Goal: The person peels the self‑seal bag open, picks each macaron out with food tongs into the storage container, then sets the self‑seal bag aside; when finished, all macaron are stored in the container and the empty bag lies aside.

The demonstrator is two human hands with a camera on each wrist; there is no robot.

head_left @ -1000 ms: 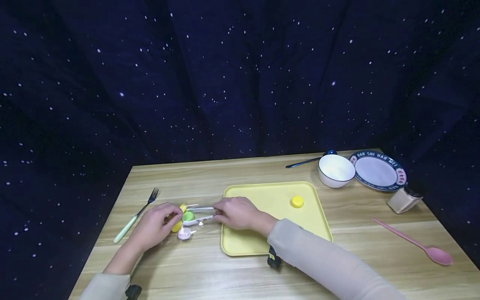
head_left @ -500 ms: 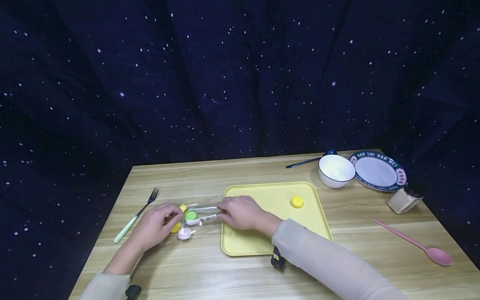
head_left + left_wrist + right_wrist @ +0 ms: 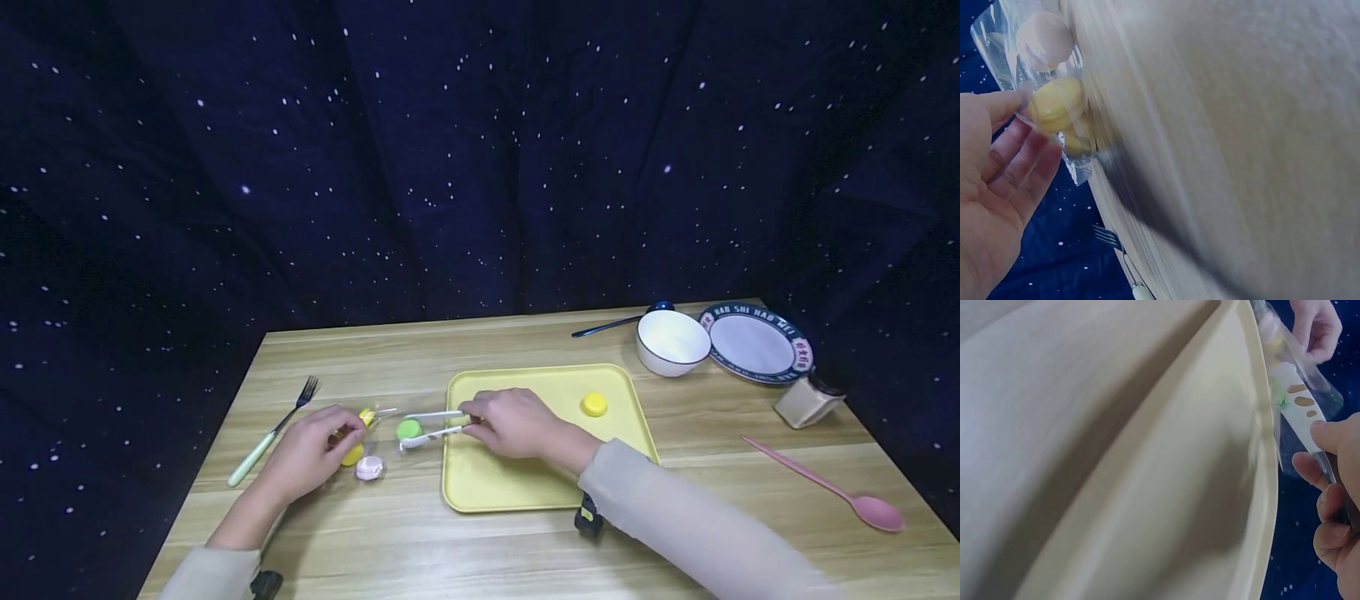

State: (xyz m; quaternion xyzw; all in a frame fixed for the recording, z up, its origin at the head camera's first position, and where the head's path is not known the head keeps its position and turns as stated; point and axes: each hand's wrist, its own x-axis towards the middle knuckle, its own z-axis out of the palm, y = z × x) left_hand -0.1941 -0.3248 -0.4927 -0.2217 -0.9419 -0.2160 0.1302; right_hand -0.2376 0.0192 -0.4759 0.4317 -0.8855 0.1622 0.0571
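My right hand [image 3: 517, 423] grips a pair of tongs [image 3: 437, 434] with white, slotted ends, above the left edge of the yellow tray [image 3: 547, 492]. Between the tong ends sits a green macaron [image 3: 409, 429]. Clear plastic surrounds the white ends in the right wrist view. At the left, my left hand [image 3: 311, 450] pinches the edge of a clear plastic bag [image 3: 997, 47] between thumb and fingers. Through the plastic show a yellow macaron [image 3: 1059, 103], a pink macaron [image 3: 1045, 39] and a smaller yellow piece [image 3: 1077, 145].
Another yellow macaron [image 3: 595, 404] lies on the tray. A green-handled fork [image 3: 258, 454] lies beyond my left hand. To the right are a white bowl [image 3: 672, 342], a dark spoon [image 3: 609, 326], a patterned plate [image 3: 753, 342], a shaker jar [image 3: 808, 402] and a pink spoon [image 3: 873, 511].
My right hand has drawn the tongs and the green macaron rightward, away from my left hand and toward the tray. The left hand stays in nearly the same place.
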